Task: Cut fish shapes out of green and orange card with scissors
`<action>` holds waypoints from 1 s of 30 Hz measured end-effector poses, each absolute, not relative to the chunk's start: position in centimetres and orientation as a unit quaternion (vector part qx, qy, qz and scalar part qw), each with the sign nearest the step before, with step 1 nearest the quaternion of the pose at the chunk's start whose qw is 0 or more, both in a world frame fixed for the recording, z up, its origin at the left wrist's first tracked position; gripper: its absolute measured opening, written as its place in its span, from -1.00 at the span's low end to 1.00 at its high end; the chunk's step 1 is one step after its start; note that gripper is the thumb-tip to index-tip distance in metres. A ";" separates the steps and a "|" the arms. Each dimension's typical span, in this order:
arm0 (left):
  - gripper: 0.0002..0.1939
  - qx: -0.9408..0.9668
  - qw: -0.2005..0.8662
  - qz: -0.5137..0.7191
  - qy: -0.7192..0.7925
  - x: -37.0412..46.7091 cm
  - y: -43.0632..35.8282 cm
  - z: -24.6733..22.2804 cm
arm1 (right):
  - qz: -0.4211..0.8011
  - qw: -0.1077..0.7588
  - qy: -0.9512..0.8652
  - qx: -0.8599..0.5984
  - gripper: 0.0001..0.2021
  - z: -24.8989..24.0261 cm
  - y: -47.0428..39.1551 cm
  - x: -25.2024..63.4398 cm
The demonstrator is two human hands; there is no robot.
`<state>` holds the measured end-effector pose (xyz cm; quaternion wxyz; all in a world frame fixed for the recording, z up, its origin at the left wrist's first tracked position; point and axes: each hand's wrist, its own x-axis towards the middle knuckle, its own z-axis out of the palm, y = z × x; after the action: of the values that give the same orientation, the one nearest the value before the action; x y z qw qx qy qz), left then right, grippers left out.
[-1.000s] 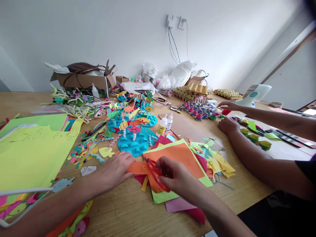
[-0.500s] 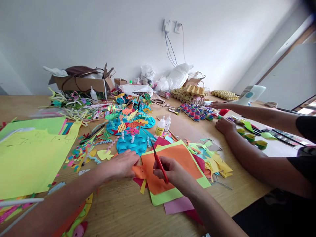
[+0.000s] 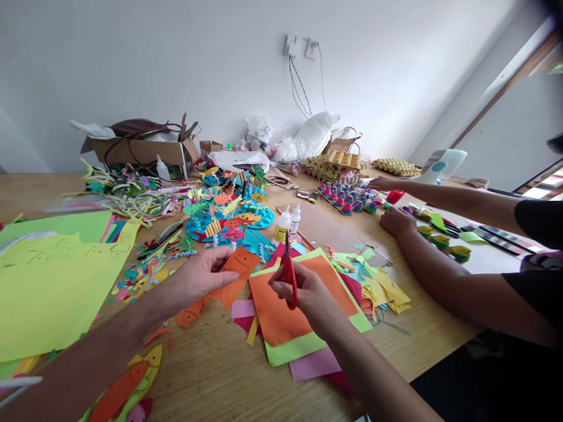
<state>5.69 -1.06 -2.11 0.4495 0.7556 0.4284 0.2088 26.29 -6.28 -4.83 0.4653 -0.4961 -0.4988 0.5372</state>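
My left hand (image 3: 215, 272) pinches an orange paper strip (image 3: 241, 268) with fish outlines drawn on it, raised off the table. Part of the strip trails below my wrist, and an eye dot shows near its upper end. In my right hand (image 3: 303, 287) is a pair of red-handled scissors (image 3: 289, 275), blades pointing up and away, apart from the strip. Beneath that hand lies an orange sheet (image 3: 281, 322) on a lime-green sheet (image 3: 281, 356). Cut-out paper fish (image 3: 121, 391) lie in a pile at the lower left.
Glue bottles (image 3: 282, 225) stand behind the sheets. Blue bases (image 3: 257, 218) bear paper fish on twisted stems. Yellow paper (image 3: 53, 293) covers the left, paper scraps (image 3: 387, 287) the right. A co-worker's arms (image 3: 440, 275) reach in from the right near painted egg cartons (image 3: 347, 199).
My left hand has lifted the orange strip off the table and drawn it leftward. The scissors have turned more upright in my right hand. The view has shifted slightly.
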 end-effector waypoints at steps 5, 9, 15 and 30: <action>-0.64 0.538 0.650 0.339 0.416 6.5 -3.5 -2.3 | 0.582 0.496 -0.475 -0.436 -0.67 -4.0 -6.0 24.5; -0.64 0.511 0.629 0.387 0.440 6.9 -4.5 -2.9 | 0.599 0.515 -0.455 -0.411 -0.63 -3.7 -6.0 23.0; -0.63 0.512 0.640 0.399 0.411 6.8 -4.7 -3.1 | 0.611 0.510 -0.464 -0.389 -0.65 -3.7 -5.8 21.8; -0.74 0.639 0.530 0.334 0.446 5.4 -3.7 -3.1 | 0.558 0.500 -0.510 -0.423 -0.67 -3.8 -5.6 21.3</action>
<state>5.39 -3.65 -3.12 0.5302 0.6387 0.4465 0.3341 21.33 -5.62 -3.77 0.4996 -0.4228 -0.5103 0.5579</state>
